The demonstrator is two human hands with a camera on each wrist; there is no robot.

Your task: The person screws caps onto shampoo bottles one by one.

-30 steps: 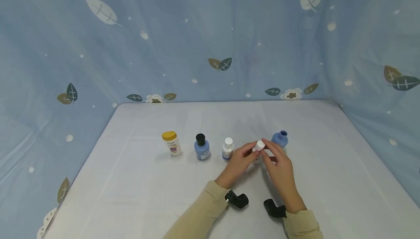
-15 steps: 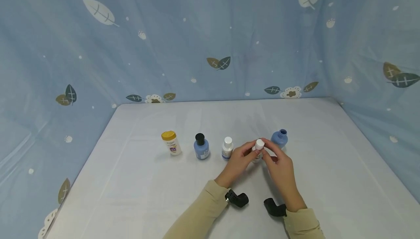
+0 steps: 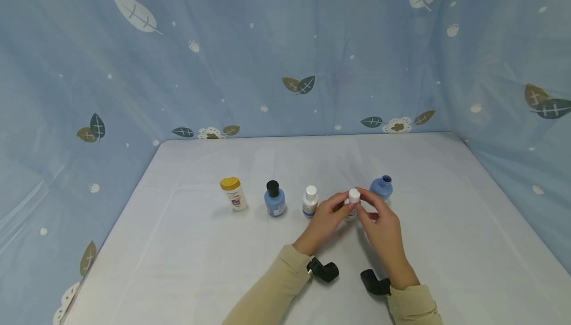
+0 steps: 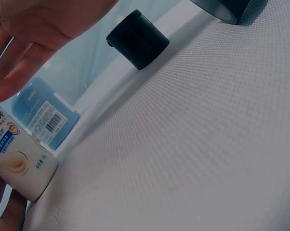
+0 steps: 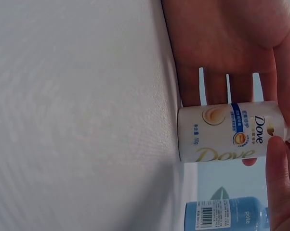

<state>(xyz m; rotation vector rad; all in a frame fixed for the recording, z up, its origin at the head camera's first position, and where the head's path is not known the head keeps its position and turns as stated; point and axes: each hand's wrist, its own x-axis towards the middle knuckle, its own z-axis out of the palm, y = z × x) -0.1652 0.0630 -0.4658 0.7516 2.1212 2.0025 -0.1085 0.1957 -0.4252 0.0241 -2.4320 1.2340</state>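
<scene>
A small white Dove bottle (image 5: 227, 132) with a white cap (image 3: 354, 195) stands between my two hands, its base right at the white tabletop. My left hand (image 3: 323, 222) grips it from the left, thumb by the shoulder and fingers behind. From the right, the thumb and fingers of my right hand (image 3: 384, 226) pinch near the neck. In the left wrist view, the open palm side of the right hand (image 4: 53, 21) shows above the bottle, and the neck is cut off. Close behind the right fingers stands a blue bottle (image 3: 380, 189) with an uncovered mouth.
Left of the hands, a white bottle (image 3: 310, 202) with a white cap stands close to the left knuckles. Farther left are a blue bottle (image 3: 274, 203) with a black cap and a white bottle (image 3: 235, 197) with a yellow cap. A leaf-patterned blue curtain (image 3: 250, 57) surrounds the table (image 3: 200, 260).
</scene>
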